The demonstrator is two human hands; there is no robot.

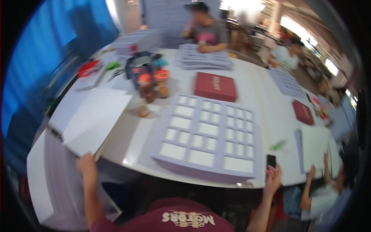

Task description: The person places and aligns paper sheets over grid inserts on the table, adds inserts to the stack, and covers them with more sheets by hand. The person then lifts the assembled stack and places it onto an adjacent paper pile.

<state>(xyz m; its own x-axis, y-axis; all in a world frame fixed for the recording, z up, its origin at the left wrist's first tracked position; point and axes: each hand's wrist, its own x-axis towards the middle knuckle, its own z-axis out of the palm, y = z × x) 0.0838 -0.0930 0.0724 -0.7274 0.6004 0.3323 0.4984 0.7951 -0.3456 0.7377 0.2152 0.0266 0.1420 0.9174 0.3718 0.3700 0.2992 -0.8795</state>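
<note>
My left hand (87,164) is closed at the near corner of a large white sheet (96,116), whose near part is lifted and bent above the table's left end. At the table's front edge, my right hand (273,178) has its fingers apart, beside the lower end of a small black rectangular object (271,161) that looks like a phone. Blur hides whether they touch it. Between my hands lies a stack of pale lilac boards (222,154) with rows of white rectangles in several sizes.
Behind the boards lies a dark red box (215,86). Orange-capped bottles (162,83) and a dark bag (139,62) stand behind the sheet. A stack of large sheets (63,185) is low at left. Co-workers (210,34) sit across and at right. A green object (278,145) lies at right.
</note>
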